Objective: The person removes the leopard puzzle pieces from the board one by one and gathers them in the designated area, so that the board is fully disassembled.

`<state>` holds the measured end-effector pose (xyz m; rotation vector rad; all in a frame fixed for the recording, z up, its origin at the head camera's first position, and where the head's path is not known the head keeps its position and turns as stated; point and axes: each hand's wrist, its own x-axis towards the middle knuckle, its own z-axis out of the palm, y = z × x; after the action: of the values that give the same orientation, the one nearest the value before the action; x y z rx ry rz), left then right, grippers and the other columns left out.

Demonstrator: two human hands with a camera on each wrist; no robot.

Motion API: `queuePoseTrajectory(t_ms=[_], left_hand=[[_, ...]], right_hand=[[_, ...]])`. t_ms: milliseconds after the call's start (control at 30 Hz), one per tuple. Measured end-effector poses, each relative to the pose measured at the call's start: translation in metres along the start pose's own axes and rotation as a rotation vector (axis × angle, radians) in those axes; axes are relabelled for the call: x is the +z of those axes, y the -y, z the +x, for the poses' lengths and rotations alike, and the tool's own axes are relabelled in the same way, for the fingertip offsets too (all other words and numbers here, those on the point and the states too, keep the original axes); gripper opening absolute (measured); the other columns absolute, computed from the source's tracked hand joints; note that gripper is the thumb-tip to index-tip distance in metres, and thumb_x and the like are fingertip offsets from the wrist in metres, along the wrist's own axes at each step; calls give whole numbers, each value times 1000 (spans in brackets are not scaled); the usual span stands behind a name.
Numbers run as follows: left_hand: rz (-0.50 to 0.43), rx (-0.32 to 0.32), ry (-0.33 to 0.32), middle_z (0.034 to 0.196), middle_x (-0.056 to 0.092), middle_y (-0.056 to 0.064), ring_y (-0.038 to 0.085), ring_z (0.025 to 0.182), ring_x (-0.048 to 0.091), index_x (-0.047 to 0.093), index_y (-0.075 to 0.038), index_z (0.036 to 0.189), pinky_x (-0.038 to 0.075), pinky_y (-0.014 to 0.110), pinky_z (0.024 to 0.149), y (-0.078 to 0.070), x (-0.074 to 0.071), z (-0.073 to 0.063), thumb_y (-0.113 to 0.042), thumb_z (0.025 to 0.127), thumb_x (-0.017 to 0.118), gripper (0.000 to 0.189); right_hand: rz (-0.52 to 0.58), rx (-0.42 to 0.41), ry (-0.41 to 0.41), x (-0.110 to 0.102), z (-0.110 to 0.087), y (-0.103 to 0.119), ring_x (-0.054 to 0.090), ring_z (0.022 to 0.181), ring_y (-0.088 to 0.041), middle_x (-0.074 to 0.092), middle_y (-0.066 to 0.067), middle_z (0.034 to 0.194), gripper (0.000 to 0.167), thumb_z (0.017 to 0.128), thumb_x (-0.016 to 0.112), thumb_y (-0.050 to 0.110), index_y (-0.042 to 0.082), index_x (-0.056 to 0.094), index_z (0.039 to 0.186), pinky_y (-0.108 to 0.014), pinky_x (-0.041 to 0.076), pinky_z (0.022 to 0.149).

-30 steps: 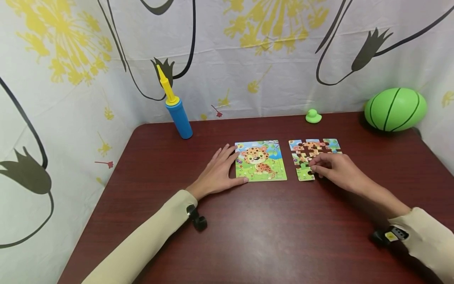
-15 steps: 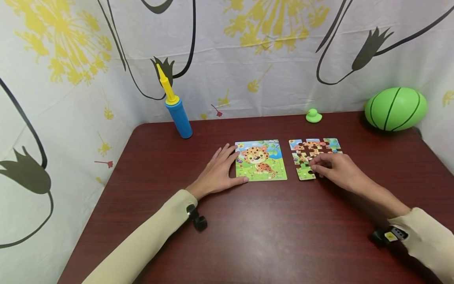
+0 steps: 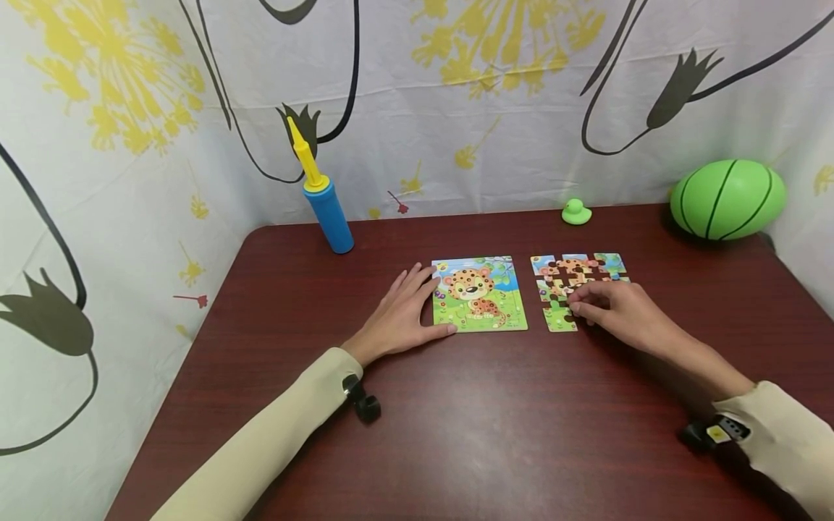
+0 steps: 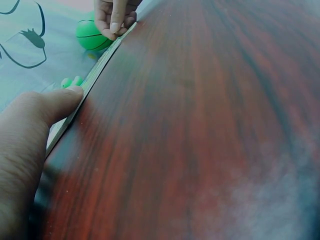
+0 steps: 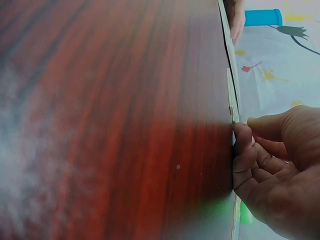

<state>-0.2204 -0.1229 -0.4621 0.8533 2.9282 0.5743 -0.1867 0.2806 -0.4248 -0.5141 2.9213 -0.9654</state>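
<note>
My left hand (image 3: pixel 402 315) rests with spread fingers along the left side of a square leopard picture board (image 3: pixel 478 297), its thumb on the near corner. To the right lie several jigsaw pieces (image 3: pixel 546 266) of the same leopard picture, roughly in a square with dark gaps between them. My right hand (image 3: pixel 628 311) pinches a piece between thumb and forefinger at the near side of this group; the fingers hide nearly all of it. A green lower-left piece (image 3: pixel 559 320) lies beside those fingertips. In the right wrist view, the right hand (image 5: pixel 272 170) has its other fingers curled against the table.
A blue and yellow hand pump (image 3: pixel 331 217) stands at the back left of the dark red table (image 3: pixel 456 434). Along the back edge sit a small green duck (image 3: pixel 576 213) and a green ball (image 3: pixel 727 200). A patterned cloth (image 3: pixel 391 94) hangs behind.
The lower-left piece shifts very slightly beside the right fingertips. Both hands stay almost where they were.
</note>
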Motion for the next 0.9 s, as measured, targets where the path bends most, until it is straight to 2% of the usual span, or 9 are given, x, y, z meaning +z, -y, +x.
queuePoseTrajectory(t_ms=[133, 367, 667, 900], left_hand=[[2, -1, 2, 181, 27, 9, 30, 171, 12, 39, -11, 172, 5, 48, 138, 0, 0, 0, -74, 95, 69, 104], [1, 3, -2, 181, 27, 9, 30, 171, 13, 40, -11, 172, 6, 49, 138, 0, 0, 0, -73, 95, 69, 104], [1, 3, -4, 181, 28, 10, 31, 171, 14, 40, -11, 172, 6, 49, 138, 1, 0, 0, -73, 95, 69, 104], [-2, 4, -1, 181, 27, 9, 30, 171, 13, 39, -11, 172, 5, 49, 138, 1, 1, 0, -74, 95, 69, 104]], right_hand=[[4, 2, 3, 0, -1, 0, 63, 72, -9, 75, 0, 92, 7, 105, 75, 9, 9, 81, 106, -27, 50, 68], [14, -13, -13, 0, -1, 2, 62, 69, -9, 68, 3, 79, 6, 105, 75, 10, 10, 81, 104, -27, 48, 66], [16, -50, -42, -1, 0, 8, 60, 69, -9, 68, 5, 78, 7, 106, 76, 17, 14, 81, 104, -27, 45, 64], [24, -72, -27, -3, 6, 19, 59, 72, -10, 69, 4, 80, 6, 106, 77, 16, 15, 83, 107, -27, 44, 66]])
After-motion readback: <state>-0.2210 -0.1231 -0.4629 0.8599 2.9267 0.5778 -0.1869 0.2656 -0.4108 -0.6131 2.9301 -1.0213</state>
